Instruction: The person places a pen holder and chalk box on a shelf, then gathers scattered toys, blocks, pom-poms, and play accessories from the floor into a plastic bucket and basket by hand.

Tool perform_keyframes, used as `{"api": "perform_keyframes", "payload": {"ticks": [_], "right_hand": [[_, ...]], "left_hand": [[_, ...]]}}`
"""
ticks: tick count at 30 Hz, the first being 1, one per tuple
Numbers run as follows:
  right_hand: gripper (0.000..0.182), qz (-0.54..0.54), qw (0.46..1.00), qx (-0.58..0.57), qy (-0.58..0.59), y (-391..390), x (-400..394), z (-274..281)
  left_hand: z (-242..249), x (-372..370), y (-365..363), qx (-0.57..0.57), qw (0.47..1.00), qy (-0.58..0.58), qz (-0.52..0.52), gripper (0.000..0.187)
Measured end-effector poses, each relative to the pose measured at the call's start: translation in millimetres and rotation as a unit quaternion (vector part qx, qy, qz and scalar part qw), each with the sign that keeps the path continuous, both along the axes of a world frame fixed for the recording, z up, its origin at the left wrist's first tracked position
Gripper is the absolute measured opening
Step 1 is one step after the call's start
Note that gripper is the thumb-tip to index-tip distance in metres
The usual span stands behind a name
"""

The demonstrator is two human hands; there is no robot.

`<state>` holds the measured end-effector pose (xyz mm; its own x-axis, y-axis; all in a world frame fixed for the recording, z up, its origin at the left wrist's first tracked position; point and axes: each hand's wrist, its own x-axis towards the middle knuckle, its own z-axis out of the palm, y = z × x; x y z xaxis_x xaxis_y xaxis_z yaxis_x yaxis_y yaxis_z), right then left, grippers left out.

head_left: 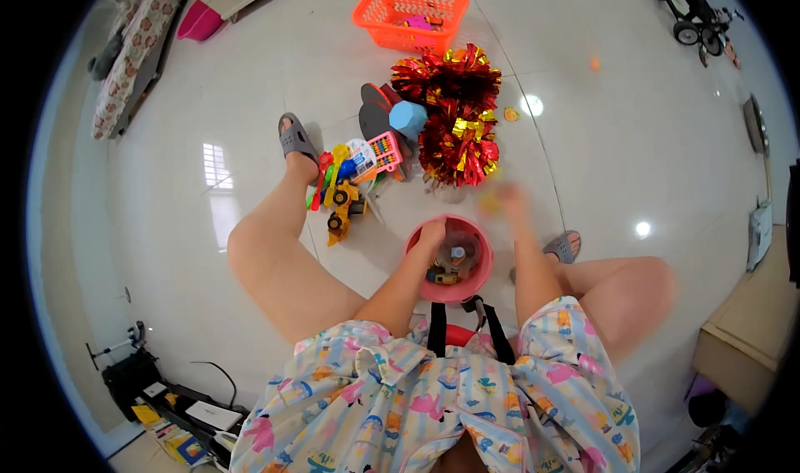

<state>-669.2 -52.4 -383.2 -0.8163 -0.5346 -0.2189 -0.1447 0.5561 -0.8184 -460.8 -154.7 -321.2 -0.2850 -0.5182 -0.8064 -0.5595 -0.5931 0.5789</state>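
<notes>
Two bare hands at work around a round pink plastic bucket

Nearest is the person's pastel striped clothing (433,406) with pink figures, and two black straps (437,330) run up beside a red object (460,335). Just beyond them stands the pink bucket (484,275), on the glossy pale tiled floor (367,256) between the person's legs. A clear, see-through item (457,252) and a small yellow-and-dark toy (442,276) lie inside it.

The left hand (431,231) is at the bucket's far left rim, fingers bent; how tightly they close, and on what, cannot be told. The right hand (512,200) is above the floor, beyond the bucket and to its right, blurred. A yellow-green and reddish blur (492,202) shows at its fingers; their opening and any grip on it cannot be made out.

Left of the bucket and farther out lies a yellow toy truck (343,212) with black wheels, near red, yellow and green plastic pieces (329,173) and a pink-framed toy abacus (384,152). Beyond are a light-blue faceted cup-like object (408,119), dark flat rounded pieces (374,120) and shiny red-and-gold tinsel bunches (458,140). Farthest along this line stands an orange openwork plastic basket (400,38) holding a pink item (419,23).
</notes>
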Motion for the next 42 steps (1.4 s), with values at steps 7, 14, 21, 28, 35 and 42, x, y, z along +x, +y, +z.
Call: {"api": "perform_keyframes", "payload": {"ticks": [7, 14, 21, 28, 35, 42], "right_hand": [[0.046, 0.267, 0.945, 0.116, -0.150, 2, 39, 115], [0.040, 0.063, 0.957, 0.208, 0.192, 58, 35, -29], [0.034, 0.142, 0.958, 0.173, 0.181, 17, 35, -37], [0.021, 0.017, 0.984, 0.134, 0.119, 11, 29, -32], [0.026, -0.167, 0.980, -0.009, -0.104, 26, -10, -8], [0.020, -0.088, 0.982, -0.022, -0.166, 5, -23, 83]], "left_hand": [[-23, 8, -9, 0.069, 0.996, 0.056, 0.014, 0.046], [35, 17, -9, 0.036, 0.999, 0.023, -0.015, 0.046], [-2, 21, -13, 0.068, 0.996, 0.056, -0.004, 0.048], [13, 13, -20, 0.163, 0.983, 0.088, 0.010, 0.060], [10, -2, -19, 0.209, 0.955, 0.205, 0.037, 0.068], [-1, -7, -24, 0.182, 0.965, 0.176, 0.072, 0.062]]}}
